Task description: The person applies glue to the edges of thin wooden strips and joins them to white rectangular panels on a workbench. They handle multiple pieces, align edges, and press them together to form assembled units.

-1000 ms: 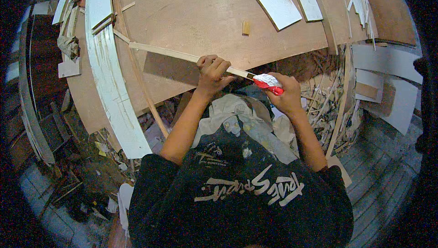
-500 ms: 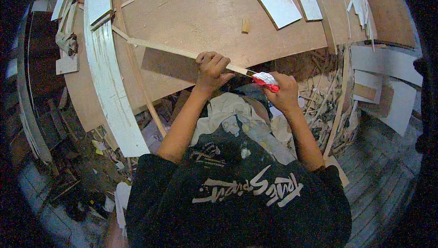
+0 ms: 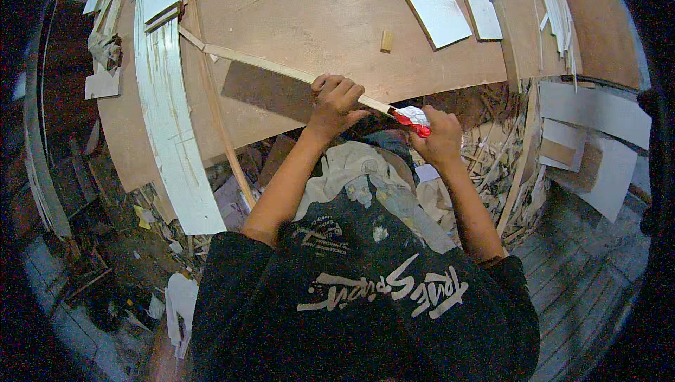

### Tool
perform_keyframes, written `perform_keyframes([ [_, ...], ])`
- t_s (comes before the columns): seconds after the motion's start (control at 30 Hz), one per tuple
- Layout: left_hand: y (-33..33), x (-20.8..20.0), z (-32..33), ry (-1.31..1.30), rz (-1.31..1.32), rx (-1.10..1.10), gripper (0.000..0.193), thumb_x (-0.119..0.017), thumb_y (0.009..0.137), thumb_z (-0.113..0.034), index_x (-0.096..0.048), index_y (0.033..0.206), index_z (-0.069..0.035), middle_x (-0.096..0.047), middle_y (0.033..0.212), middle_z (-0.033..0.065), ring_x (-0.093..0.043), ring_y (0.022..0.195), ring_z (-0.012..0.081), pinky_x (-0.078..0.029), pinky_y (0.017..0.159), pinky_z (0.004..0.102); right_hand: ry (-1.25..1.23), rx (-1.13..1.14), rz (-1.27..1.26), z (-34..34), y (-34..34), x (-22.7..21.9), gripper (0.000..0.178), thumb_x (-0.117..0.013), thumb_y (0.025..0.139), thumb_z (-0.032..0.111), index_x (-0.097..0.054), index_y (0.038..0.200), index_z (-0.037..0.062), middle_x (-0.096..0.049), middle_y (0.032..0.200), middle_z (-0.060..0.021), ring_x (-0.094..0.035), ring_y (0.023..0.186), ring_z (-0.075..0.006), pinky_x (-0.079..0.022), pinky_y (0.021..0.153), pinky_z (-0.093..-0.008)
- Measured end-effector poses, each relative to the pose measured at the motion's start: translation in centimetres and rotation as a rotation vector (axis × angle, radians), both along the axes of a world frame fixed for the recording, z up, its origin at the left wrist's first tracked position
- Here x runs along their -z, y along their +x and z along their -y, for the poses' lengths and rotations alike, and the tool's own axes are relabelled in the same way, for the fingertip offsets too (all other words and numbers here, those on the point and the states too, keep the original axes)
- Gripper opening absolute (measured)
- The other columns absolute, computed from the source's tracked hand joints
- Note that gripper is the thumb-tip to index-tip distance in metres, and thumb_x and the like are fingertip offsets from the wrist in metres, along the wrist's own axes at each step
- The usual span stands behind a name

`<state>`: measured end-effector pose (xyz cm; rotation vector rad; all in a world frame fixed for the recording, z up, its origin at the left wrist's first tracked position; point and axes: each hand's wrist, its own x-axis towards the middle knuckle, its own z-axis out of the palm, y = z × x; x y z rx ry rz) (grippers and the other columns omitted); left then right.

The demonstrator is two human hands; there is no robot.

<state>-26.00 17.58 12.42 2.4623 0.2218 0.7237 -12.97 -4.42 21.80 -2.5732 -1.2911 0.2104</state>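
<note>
A long, thin pale wooden strip (image 3: 264,65) slants across the work surface toward me. My left hand (image 3: 337,104) is closed around it near its right end. Just beyond that end, my right hand (image 3: 437,139) is closed on a small red-and-white crumpled packet (image 3: 413,118). The packet's tip touches or overlaps the strip's end; the exact contact is too small to tell. My fingers and palm partly hide the packet.
Under the strip lies a large brown board (image 3: 309,16), with a small wood block (image 3: 386,41) on it. A long white panel (image 3: 165,108) runs down the left. White panels (image 3: 432,2) lie at the far right. Wood scraps (image 3: 492,146) are heaped below the board's near edge.
The packet has shifted slightly and now meets the strip's end, where a thin narrow part showed between them before. Both hands keep their hold; the whole view has shifted a little.
</note>
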Motion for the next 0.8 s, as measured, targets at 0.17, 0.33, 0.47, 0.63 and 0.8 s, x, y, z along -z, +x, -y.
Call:
perform_keyframes([
  [0.17, -0.2, 0.3, 0.2, 0.01, -0.039, -0.002, 0.055, -0.089, 0.052, -0.038, -0.066, 0.098, -0.018, -0.064, 0.096, -0.0008, -0.059, 0.102, 0.0223, -0.035, 0.098, 0.044, 0.03, -0.025, 0.094, -0.8, -0.3, -0.4, 0.047, -0.083, 0.074, 0.049, -0.059, 0.078, 0.0085, -0.058, 0.067, -0.0111, -0.059, 0.067, -0.0324, -0.04, 0.063, -0.0436],
  [0.33, -0.2, 0.3, 0.1, 0.016, -0.018, 0.001, 0.056, -0.089, 0.052, -0.038, -0.066, 0.1, -0.018, -0.064, 0.098, -0.0008, -0.059, 0.104, 0.0218, -0.034, 0.101, 0.0442, 0.049, -0.065, 0.188, -1.5, -0.5, -0.8, 0.057, -0.08, 0.076, 0.06, -0.053, 0.069, 0.0103, -0.052, 0.062, -0.0094, -0.054, 0.06, -0.0297, -0.037, 0.06, -0.0416],
  [0.47, -0.3, 0.2, 0.2, 0.026, -0.02, -0.013, 0.055, -0.088, 0.054, -0.039, -0.066, 0.1, -0.018, -0.063, 0.1, -0.0006, -0.059, 0.104, 0.0223, -0.034, 0.101, 0.0444, 0.115, -0.096, 0.198, -1.9, -0.5, -0.5, 0.053, -0.079, 0.08, 0.055, -0.052, 0.068, 0.0104, -0.049, 0.061, -0.0089, -0.052, 0.058, -0.03, -0.036, 0.06, -0.0422],
  [0.63, -0.3, 0.3, 0.2, 0.032, -0.055, -0.002, 0.054, -0.087, 0.056, -0.04, -0.066, 0.1, -0.017, -0.063, 0.099, 0.0002, -0.059, 0.103, 0.0228, -0.034, 0.101, 0.0443, 0.152, -0.109, 0.135, -1.3, -0.5, 0.7, 0.044, -0.077, 0.085, 0.046, -0.059, 0.073, 0.0082, -0.053, 0.065, -0.0093, -0.053, 0.061, -0.0312, -0.037, 0.06, -0.0435],
  [0.8, -0.3, 0.5, 0.1, 0.015, -0.002, -0.007, 0.054, -0.087, 0.055, -0.041, -0.066, 0.099, -0.017, -0.063, 0.097, 0.0003, -0.06, 0.104, 0.0223, -0.034, 0.102, 0.045, 0.207, -0.106, -0.021, 0.2, 0.5, 2.1, 0.036, -0.076, 0.088, 0.04, -0.065, 0.08, 0.0072, -0.057, 0.07, -0.0105, -0.054, 0.065, -0.0331, -0.04, 0.062, -0.0447],
])
